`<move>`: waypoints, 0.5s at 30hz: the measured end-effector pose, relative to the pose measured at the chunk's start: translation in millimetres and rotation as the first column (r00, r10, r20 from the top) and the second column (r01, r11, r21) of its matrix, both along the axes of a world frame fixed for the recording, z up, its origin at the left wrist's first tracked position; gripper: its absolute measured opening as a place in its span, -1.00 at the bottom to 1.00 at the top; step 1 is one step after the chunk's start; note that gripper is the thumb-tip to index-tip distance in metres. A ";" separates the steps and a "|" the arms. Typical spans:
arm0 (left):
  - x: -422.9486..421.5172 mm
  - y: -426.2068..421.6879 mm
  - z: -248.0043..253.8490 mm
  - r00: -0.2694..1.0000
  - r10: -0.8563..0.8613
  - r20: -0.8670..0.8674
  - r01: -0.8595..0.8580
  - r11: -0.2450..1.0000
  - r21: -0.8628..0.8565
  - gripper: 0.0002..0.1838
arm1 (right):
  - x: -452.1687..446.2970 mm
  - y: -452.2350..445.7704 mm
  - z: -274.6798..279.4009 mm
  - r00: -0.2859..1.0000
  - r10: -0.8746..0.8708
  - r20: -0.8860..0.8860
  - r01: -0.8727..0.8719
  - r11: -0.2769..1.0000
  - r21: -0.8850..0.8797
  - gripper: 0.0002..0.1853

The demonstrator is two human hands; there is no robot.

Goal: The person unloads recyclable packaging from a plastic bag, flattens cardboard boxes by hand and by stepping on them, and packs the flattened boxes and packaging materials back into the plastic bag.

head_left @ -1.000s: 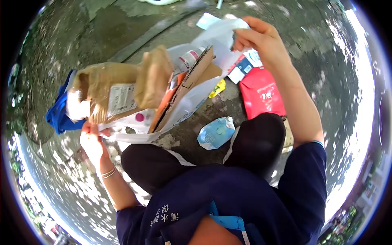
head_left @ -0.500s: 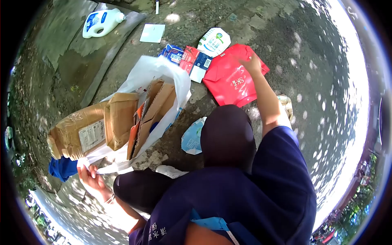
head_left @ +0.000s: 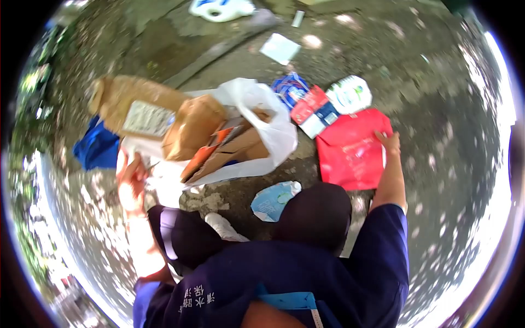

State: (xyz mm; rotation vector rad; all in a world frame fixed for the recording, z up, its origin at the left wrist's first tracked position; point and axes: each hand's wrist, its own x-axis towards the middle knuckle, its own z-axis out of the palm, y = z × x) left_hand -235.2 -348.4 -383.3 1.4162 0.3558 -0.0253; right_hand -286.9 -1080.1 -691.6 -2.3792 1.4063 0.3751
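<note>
At the right, my right hand (head_left: 389, 145) is closed on the side edge of a flat, shiny red bag (head_left: 350, 150), with fingers over its surface. My left hand (head_left: 131, 177) pinches the near edge of a white plastic bag (head_left: 238, 90). Out of that bag stick brown cardboard pieces (head_left: 240, 156), an orange piece (head_left: 210, 147) and a taped brown parcel (head_left: 147, 117) with a white label. Touching the red bag's far side are a red and dark-blue carton (head_left: 317, 112) and a flattened white-and-green pack (head_left: 350, 94).
A crumpled blue pack (head_left: 291, 90) adjoins the carton. A light-blue flattened pack (head_left: 275, 201) lies by my knee. Farther off are a white card (head_left: 280, 49) and a white jug (head_left: 219, 10). Blue cloth-like material (head_left: 97, 145) sits left of the parcel.
The view has turned and shifted, so the things appear farther right and lower. My right hand has moved from the red bag's far part to its right edge. My left hand stays at the white bag.
</note>
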 end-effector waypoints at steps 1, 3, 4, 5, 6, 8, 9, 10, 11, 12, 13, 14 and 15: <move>-0.5 -6.8 4.7 1.000 0.017 -0.011 -0.016 1.000 0.004 -0.45 | 3.5 -2.0 -7.1 1.000 0.001 -0.025 -0.001 1.000 0.008 0.42; -1.7 -6.2 8.1 0.999 0.018 -0.027 -0.019 1.000 -0.022 -0.40 | 5.7 2.4 -12.8 0.996 0.062 -0.057 -0.062 0.998 0.000 0.45; -3.8 -7.2 9.7 0.999 0.030 -0.040 -0.033 0.997 -0.068 -0.36 | 1.6 -0.8 -31.5 0.992 0.120 0.035 -0.117 0.990 -0.083 0.20; -4.3 -5.9 9.8 0.998 0.035 -0.052 -0.041 0.992 -0.118 -0.31 | 2.2 -3.1 -37.6 0.988 0.148 0.041 -0.145 0.987 -0.074 0.20; -5.4 -0.1 5.3 1.000 -0.026 -0.010 0.024 0.986 -0.163 -0.27 | 1.9 -5.3 -39.4 0.985 0.155 0.078 -0.164 0.976 0.144 -0.04; -6.1 0.4 4.9 0.996 -0.084 0.013 0.085 0.968 -0.237 -0.23 | 1.4 -0.4 -38.7 0.979 0.173 0.109 -0.201 0.913 0.355 -0.27; -6.7 0.7 4.5 0.993 -0.113 0.032 0.117 0.952 -0.282 -0.22 | 0.4 6.3 -36.4 0.956 -0.007 0.295 -0.122 0.901 0.416 -0.49; -6.1 -2.7 9.2 0.993 -0.120 0.011 0.118 0.945 -0.305 -0.20 | -1.8 13.2 -32.3 0.872 -0.198 0.448 -0.055 0.869 0.491 -0.69; -6.6 -4.9 11.2 0.995 -0.098 0.002 0.092 0.926 -0.365 -0.20 | -3.6 15.0 -24.0 0.875 -0.182 0.448 -0.069 0.870 0.488 -0.69; -5.6 -5.6 13.6 0.991 -0.129 0.019 0.127 0.922 -0.365 -0.20 | -2.8 14.3 -6.7 0.809 -0.203 0.552 -0.165 0.822 0.545 -0.79; -4.6 -6.0 15.0 0.986 -0.163 0.034 0.164 0.916 -0.366 -0.21 | -0.5 11.9 12.0 0.731 -0.236 0.641 -0.265 0.767 0.584 -0.86; -4.0 -6.4 14.6 0.988 -0.154 0.035 0.156 0.914 -0.374 -0.21 | 3.5 20.0 42.4 0.705 -0.197 0.681 -0.317 0.771 0.552 -0.88; -2.5 -6.9 13.5 0.981 -0.183 0.057 0.192 0.928 -0.320 -0.24 | 7.9 32.0 79.1 0.676 -0.160 0.719 -0.366 0.774 0.516 -0.89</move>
